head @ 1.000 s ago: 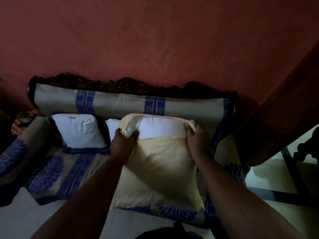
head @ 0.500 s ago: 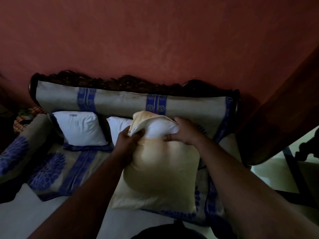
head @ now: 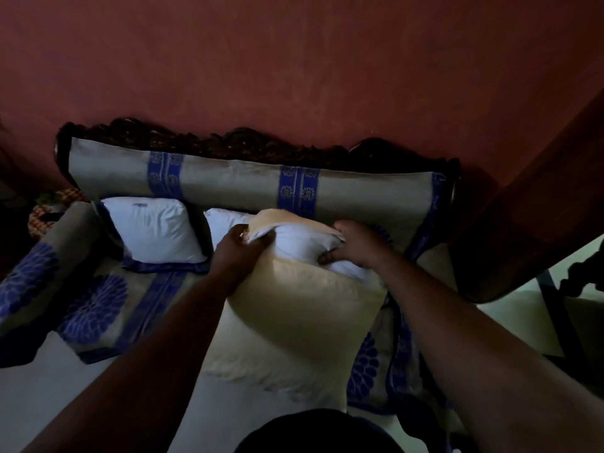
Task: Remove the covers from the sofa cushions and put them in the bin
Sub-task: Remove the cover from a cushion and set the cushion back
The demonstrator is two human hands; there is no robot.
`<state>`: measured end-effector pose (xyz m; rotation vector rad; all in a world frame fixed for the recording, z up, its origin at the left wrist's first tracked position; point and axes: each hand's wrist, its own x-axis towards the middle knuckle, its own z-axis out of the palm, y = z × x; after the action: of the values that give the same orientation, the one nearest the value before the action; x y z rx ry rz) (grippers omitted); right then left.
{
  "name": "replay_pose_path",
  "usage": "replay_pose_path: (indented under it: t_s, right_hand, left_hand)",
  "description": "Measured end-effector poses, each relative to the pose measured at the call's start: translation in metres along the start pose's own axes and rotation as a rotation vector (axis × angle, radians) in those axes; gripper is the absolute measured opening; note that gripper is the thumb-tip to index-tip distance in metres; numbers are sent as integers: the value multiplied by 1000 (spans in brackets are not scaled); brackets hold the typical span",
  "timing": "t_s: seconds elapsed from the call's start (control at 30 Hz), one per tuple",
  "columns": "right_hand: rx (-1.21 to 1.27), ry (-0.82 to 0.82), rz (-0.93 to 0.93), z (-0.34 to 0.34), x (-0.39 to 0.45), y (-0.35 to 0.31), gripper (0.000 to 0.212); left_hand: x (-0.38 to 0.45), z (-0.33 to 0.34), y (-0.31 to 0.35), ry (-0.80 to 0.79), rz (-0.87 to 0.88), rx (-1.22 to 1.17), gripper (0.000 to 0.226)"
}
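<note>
The cream cover (head: 304,308) stands on the sofa seat (head: 108,308) toward its right end, with its open mouth at the top and the white cushion (head: 304,240) bulging out of it. The left hand (head: 240,248) pinches the cover's upper left edge with curled fingers, much as it did a second ago. The right hand (head: 354,243) has changed most: a second ago it held the cover's top right corner, and now it has come inward over the opening, its fingers dug into the white cushion and gripping it just inside the mouth. The cover's top edge, flat and wide before, is now bunched and narrower between the two hands. Two bare white cushions (head: 153,228) lean against the sofa backrest (head: 228,188) toward the seat's left end, unchanged.
</note>
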<state>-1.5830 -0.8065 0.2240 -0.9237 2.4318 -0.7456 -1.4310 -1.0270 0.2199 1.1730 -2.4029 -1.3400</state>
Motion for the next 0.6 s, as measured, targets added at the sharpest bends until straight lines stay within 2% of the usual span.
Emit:
replay_pose_path:
  t_s: [0.1,0.17,0.23,0.3,0.37,0.43,0.47,0.53,0.6]
  right_hand:
    - [-75,191,61,13,7,-3,69]
    - [16,294,88,10,8,-1,65]
    - [198,386,155,7,6,6,67]
    - [328,351,238,18,-1,15,83]
    - [362,246,365,42,-11,27,112]
    - [449,158,522,68,-21,44,134]
    - [489,97,583,75,-29,47,134]
    - [509,-32,642,85,-46,52,111]
    - [513,56,613,91,-54,54,92]
  left_hand:
    - [3,2,3,12,1,84,93]
    - [6,-3,2,78,19,13,76]
    - [10,-8,-1,157,28,-159,47]
    - [9,-14,-3,215,34,-285,30]
    - [11,-17,-6,251,0,-420,38]
    - [10,-18,-8,274,-25,-520,31]
    - [9,-17,-8,295,-21,-561,25]
    - [9,-12,-11,326,-42,-583,26]
    - [5,-12,-12,352,-87,-563,50]
